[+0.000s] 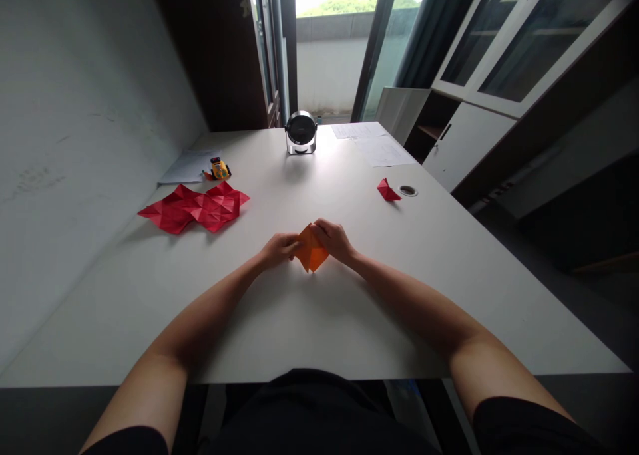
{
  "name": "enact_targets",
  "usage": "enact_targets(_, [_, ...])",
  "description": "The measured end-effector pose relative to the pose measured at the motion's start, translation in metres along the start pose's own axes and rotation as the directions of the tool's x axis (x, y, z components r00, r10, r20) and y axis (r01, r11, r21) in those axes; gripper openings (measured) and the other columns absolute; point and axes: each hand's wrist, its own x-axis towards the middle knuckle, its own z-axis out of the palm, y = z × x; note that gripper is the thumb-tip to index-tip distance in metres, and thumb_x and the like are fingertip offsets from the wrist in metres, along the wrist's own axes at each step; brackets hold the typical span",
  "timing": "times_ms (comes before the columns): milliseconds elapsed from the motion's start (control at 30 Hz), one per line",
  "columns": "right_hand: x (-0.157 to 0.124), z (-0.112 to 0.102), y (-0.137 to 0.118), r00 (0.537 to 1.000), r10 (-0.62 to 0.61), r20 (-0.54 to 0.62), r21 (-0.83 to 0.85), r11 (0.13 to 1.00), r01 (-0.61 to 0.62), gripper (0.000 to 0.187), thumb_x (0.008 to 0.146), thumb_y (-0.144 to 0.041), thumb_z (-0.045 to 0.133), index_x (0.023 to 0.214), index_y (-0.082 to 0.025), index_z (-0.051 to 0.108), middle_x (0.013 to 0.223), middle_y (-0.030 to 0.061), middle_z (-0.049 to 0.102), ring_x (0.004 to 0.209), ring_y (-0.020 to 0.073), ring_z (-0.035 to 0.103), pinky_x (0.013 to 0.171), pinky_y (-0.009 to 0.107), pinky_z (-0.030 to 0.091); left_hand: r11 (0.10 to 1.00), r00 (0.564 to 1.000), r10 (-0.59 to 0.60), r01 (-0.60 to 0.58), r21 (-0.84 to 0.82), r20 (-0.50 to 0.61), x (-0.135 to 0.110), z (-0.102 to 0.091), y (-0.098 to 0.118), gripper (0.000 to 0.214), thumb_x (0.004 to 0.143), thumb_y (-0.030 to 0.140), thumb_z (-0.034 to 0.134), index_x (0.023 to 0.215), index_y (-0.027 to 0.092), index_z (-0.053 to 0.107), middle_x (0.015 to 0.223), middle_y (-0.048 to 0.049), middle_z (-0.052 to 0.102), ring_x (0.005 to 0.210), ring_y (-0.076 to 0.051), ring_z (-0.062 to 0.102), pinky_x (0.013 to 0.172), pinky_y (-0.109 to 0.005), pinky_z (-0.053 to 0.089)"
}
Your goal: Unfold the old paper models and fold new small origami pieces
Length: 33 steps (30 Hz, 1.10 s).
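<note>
The white cabinet (472, 142) on my right has one lower door (399, 109) swung open, showing a shelf (430, 133) inside; it is too dark to tell what that space holds. Above, glass doors (522, 49) front another compartment, its contents also unclear.

My left hand (281, 249) is pinched closed on the left edge of an orange folded paper (318, 259), thumb towards the middle. My right hand (333, 239) is closed too, fingers curled over the upper right of the same paper. It sits between my hands, over the middle of the white desk (349, 328). Its pointed flaps aim down towards me, its long axis running roughly from the far side to my chest; I cannot tell whether the tips touch the desk.

Creased red paper (200, 209) lies to the left, and a small red folded piece (388, 190) beside a white ring (408, 191) to the right.
</note>
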Motion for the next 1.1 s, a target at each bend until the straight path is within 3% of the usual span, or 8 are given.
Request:
enact_targets(200, [-0.004, 0.004, -0.002, 0.998, -0.026, 0.064, -0.017, 0.999, 0.028, 0.042, 0.097, -0.052, 0.047, 0.077, -0.018, 0.06, 0.061, -0.0034, 0.051, 0.057, 0.0097, 0.039, 0.055, 0.023, 0.03, 0.996, 0.999, 0.008, -0.011, -0.086, -0.033, 0.0, 0.004, 0.004, 0.043, 0.079, 0.054, 0.069, 0.091, 0.013, 0.075, 0.071, -0.003, 0.068, 0.069, -0.019, 0.063, 0.058, -0.024, 0.044])
enact_targets(433, [-0.006, 0.01, 0.0, 0.995, -0.026, 0.1, 0.055, 0.998, 0.02, 0.043, 0.099, -0.054, 0.044, 0.08, -0.018, 0.062, 0.063, -0.0022, 0.053, 0.058, 0.0109, 0.042, 0.056, 0.024, 0.032, 0.97, 0.988, -0.036, -0.001, -0.243, -0.148, 0.004, 0.006, -0.001, 0.046, 0.081, 0.056, 0.069, 0.095, 0.013, 0.076, 0.083, -0.0062, 0.072, 0.073, -0.019, 0.065, 0.061, -0.025, 0.048])
enact_targets(567, [-0.002, 0.011, 0.006, 0.988, 0.083, 0.13, 0.24, 0.964, -0.113, 0.041, 0.087, -0.06, 0.062, 0.093, -0.019, 0.062, 0.065, -0.0033, 0.057, 0.058, 0.0115, 0.047, 0.054, 0.023, 0.035, 0.926, 0.956, -0.079, -0.034, -0.376, -0.281, 0.008, 0.003, -0.006, 0.045, 0.079, 0.055, 0.073, 0.096, 0.013, 0.073, 0.084, -0.0057, 0.071, 0.072, -0.017, 0.064, 0.063, -0.025, 0.049])
enact_targets(667, [0.0, 0.014, 0.007, 0.972, 0.135, 0.195, 0.465, 0.859, -0.212, 0.044, 0.079, -0.061, 0.072, 0.088, -0.018, 0.061, 0.068, -0.0023, 0.059, 0.059, 0.0116, 0.051, 0.054, 0.024, 0.039, 0.897, 0.926, -0.089, -0.085, -0.434, -0.366, 0.01, 0.004, -0.007, 0.045, 0.08, 0.055, 0.072, 0.097, 0.013, 0.071, 0.085, -0.0054, 0.07, 0.073, -0.016, 0.063, 0.066, -0.026, 0.051])
enact_targets(833, [-0.004, 0.022, 0.003, 0.956, 0.112, 0.269, 0.612, 0.747, -0.26, 0.047, 0.077, -0.055, 0.078, 0.102, -0.016, 0.071, 0.091, 0.0061, 0.072, 0.079, 0.0184, 0.065, 0.073, 0.031, 0.052, 0.901, 0.91, -0.066, -0.121, -0.416, -0.408, 0.009, 0.013, -0.002, 0.042, 0.083, 0.054, 0.07, 0.095, 0.015, 0.068, 0.086, -0.0051, 0.069, 0.076, -0.016, 0.062, 0.067, -0.026, 0.051])
enact_targets(967, [-0.006, 0.026, 0.005, 0.961, 0.088, 0.263, 0.628, 0.741, -0.24, 0.048, 0.077, -0.055, 0.077, 0.105, -0.016, 0.073, 0.1, 0.0083, 0.073, 0.089, 0.0226, 0.067, 0.082, 0.036, 0.054, 0.931, 0.899, -0.028, -0.136, -0.339, -0.437, 0.007, 0.017, 0.002, 0.036, 0.085, 0.05, 0.07, 0.097, 0.016, 0.067, 0.09, -0.005, 0.069, 0.081, -0.017, 0.063, 0.072, -0.026, 0.051])
enact_targets(1100, [-0.007, 0.025, 0.006, 0.954, 0.077, 0.29, 0.579, 0.779, -0.239, 0.042, 0.081, -0.052, 0.075, 0.101, -0.015, 0.074, 0.094, 0.0065, 0.073, 0.084, 0.0206, 0.066, 0.08, 0.034, 0.053, 0.933, 0.895, -0.017, -0.146, -0.329, -0.446, 0.007, 0.014, 0.0, 0.034, 0.086, 0.05, 0.069, 0.09, 0.016, 0.063, 0.083, -0.002, 0.065, 0.074, -0.014, 0.058, 0.066, -0.023, 0.048])
